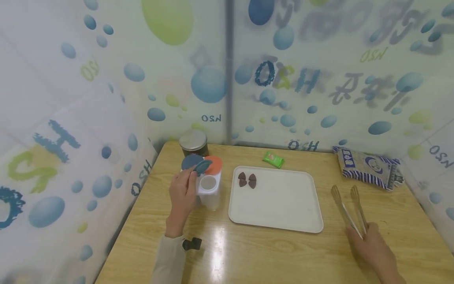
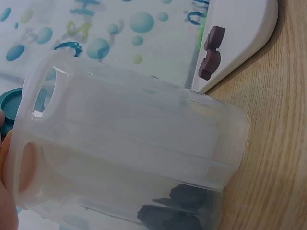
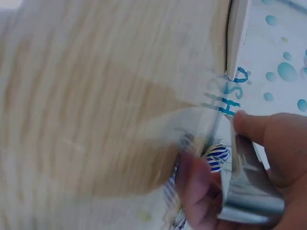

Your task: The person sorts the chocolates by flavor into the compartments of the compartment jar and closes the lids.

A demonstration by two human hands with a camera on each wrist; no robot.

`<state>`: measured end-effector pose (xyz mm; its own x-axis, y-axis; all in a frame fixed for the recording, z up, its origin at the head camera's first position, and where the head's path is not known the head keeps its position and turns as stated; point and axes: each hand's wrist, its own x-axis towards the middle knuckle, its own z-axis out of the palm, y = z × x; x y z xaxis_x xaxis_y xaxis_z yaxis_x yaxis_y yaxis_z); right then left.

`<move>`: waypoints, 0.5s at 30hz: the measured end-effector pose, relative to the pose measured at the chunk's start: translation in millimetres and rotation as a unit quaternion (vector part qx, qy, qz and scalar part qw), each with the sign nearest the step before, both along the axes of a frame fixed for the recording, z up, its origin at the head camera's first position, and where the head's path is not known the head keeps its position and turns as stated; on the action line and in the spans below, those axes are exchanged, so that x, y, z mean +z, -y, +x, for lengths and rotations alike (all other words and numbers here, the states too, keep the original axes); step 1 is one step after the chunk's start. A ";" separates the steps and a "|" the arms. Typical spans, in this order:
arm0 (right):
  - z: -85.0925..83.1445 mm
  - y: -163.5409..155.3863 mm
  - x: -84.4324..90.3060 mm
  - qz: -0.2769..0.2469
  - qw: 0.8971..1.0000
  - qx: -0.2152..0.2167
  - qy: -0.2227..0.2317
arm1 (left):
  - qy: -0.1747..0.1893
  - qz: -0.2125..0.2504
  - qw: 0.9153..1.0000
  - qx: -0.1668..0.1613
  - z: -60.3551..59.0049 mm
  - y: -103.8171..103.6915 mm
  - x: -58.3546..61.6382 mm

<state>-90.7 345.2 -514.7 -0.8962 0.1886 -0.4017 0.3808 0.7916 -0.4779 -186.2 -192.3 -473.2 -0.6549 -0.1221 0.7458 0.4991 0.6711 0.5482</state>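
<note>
While the right hand (image 1: 376,250) sits lowest at the near edge of the wooden table (image 1: 276,256), its fingers are wrapped round the handle end of a pair of metal tongs (image 1: 349,211), with the two tips pointing away and standing apart, just right of the tray. The right wrist view is pretty smeared, so all I can make out there is thumb and fingers clamped on shiny metal. A bit further in, the left hand (image 1: 182,193) grips the side of a clear plastic container (image 1: 210,189) that has a blue flip lid (image 1: 195,162) up and an orange lid (image 1: 214,163) beside it. From the left wrist, dark pieces lie inside at the container's bottom. Right of it is the white tray (image 1: 280,205) with two brown pieces (image 1: 247,180) near its far left corner. Further back: a metal-lidded tin (image 1: 193,142), a small green packet (image 1: 273,159), and a blue striped bag (image 1: 369,165).
</note>
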 end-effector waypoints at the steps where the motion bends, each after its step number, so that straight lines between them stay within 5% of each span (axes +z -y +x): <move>1: -0.3 1.0 1.7 -0.005 1.000 -0.001 0.000 | -0.003 0.000 1.000 0.000 -0.1 0.0 0.1; 10: -2.4 24.2 9.7 -0.060 0.998 -0.018 -0.025 | -0.001 -0.002 1.000 0.005 -0.9 0.4 -2.9; 15: -8.1 45.8 10.8 -0.040 0.998 -0.001 -0.051 | -0.004 -0.001 1.000 0.005 -1.2 0.8 -3.3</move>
<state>-98.8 299.4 -503.9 -0.9328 0.1613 -0.3223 0.3286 0.7482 -0.5764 -187.4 -193.1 -476.4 -0.6476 -0.1268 0.7514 0.4967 0.6775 0.5424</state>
